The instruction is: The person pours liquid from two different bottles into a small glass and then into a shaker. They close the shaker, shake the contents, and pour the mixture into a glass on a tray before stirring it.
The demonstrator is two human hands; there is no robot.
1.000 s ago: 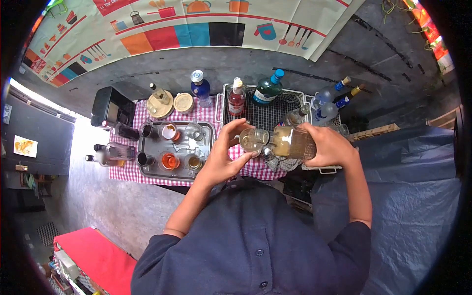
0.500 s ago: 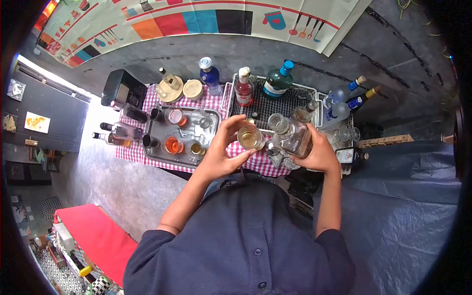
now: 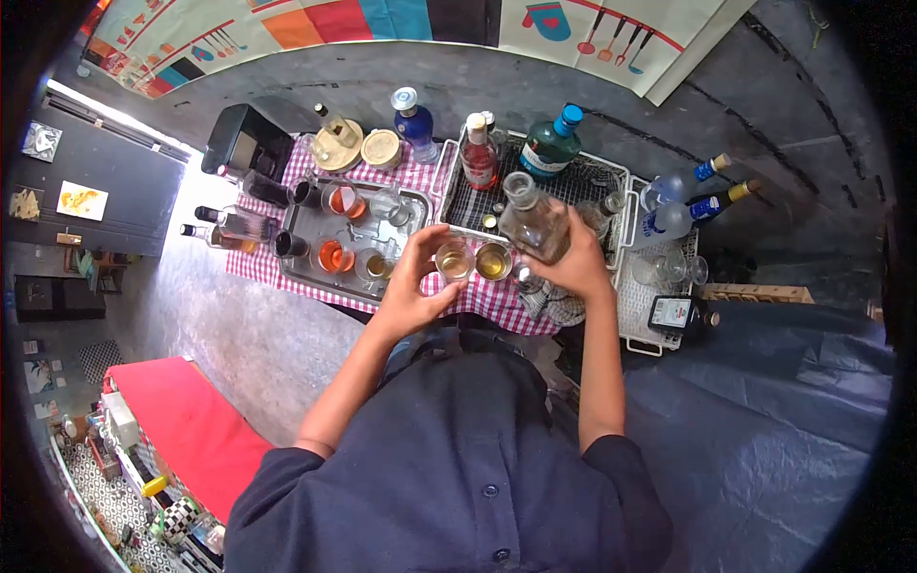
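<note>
My left hand (image 3: 413, 285) is closed around a small clear glass (image 3: 454, 261) with some pale liquid in it. Right beside that glass stands a second glass (image 3: 494, 261) holding amber liquid. A square clear glass bottle (image 3: 535, 227) with an uncapped mouth is gripped in my right hand (image 3: 579, 256), its neck leaning toward the back left. Whatever liquid it contains is hard to make out. On the checkered cloth (image 3: 487, 301), a grey folded cloth (image 3: 556, 304) lies below my right hand.
A metal tray (image 3: 330, 294) on the left carries several glasses, some with red drinks. Behind my hands, a wire rack (image 3: 594, 181) holds a red bottle (image 3: 479, 158) and a teal bottle (image 3: 551, 145). Clear bottles (image 3: 667, 222) and stemmed glasses (image 3: 659, 269) are at right.
My left hand has moved the glass leftward, and the amber-filled glass beside it is now visible. The bottle in my right hand has shifted left and away from my body.
</note>
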